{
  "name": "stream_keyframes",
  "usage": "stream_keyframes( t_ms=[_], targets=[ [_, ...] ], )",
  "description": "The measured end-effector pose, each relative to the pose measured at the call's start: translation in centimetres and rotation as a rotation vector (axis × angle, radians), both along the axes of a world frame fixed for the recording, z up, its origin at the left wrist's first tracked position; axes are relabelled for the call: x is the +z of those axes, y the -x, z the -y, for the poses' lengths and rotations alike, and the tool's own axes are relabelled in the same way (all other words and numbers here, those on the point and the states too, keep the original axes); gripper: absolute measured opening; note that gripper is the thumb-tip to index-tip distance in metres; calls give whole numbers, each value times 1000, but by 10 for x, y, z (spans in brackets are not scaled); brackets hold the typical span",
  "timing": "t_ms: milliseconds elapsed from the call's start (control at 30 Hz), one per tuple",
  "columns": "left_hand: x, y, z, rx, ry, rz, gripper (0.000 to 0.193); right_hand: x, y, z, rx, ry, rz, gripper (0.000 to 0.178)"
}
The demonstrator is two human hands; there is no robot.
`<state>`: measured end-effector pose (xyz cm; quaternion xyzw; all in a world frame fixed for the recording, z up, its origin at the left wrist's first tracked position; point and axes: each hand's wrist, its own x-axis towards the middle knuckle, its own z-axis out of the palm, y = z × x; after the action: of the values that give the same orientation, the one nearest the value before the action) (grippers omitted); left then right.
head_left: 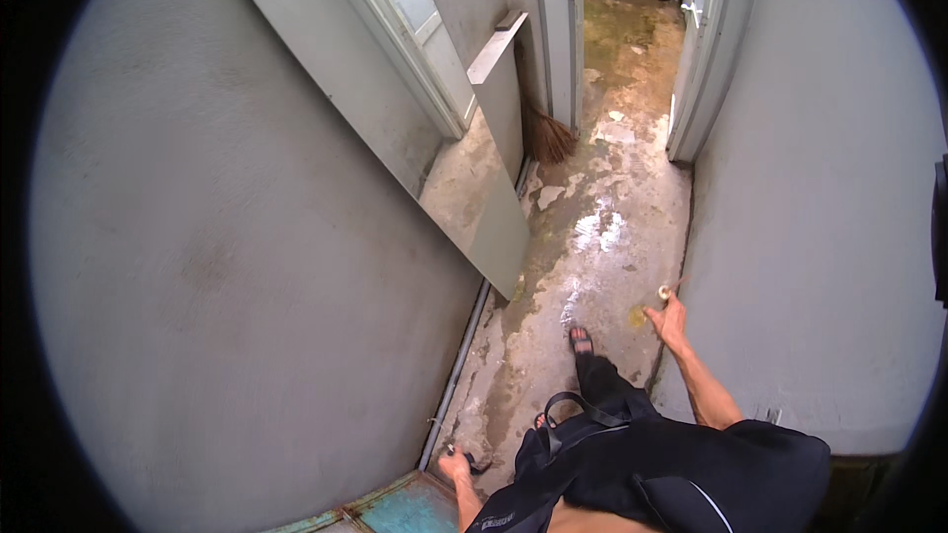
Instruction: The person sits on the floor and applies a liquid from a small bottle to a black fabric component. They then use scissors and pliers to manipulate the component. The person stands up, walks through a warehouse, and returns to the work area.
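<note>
My right hand [671, 322] is out ahead of me on the right, above the wet floor and close to the right wall. Its fingers are closed on a small round pale-gold object [664, 292], too small to name. At the lower left, my left hand [456, 466] hangs low near the foot of the left wall. It is curled around a small dark object [479, 467] with a curved, strap-like part. Most of that object is hidden by the fingers, and its kind cannot be made out.
A tall mirror [474, 197] leans along the left wall, with a broom [551, 138] beyond it. A grey pipe [459, 365] runs along that wall's base. The narrow passage floor [602, 237] is wet and patchy and leads to an open doorway [632, 59]. A turquoise panel [405, 511] lies at lower left.
</note>
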<state>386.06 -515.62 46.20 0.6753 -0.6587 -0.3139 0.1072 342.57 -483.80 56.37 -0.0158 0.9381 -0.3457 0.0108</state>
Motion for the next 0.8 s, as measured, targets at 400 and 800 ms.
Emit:
stream_keyframes(
  t_ms=[400, 800],
  targets=[
    [-32, 193, -4, 538, 34, 275, 38, 39, 455, 248, 349, 200, -289, 57],
    [6, 402, -35, 647, -66, 292, 39, 164, 789, 540, 644, 135, -569, 54]
  ],
)
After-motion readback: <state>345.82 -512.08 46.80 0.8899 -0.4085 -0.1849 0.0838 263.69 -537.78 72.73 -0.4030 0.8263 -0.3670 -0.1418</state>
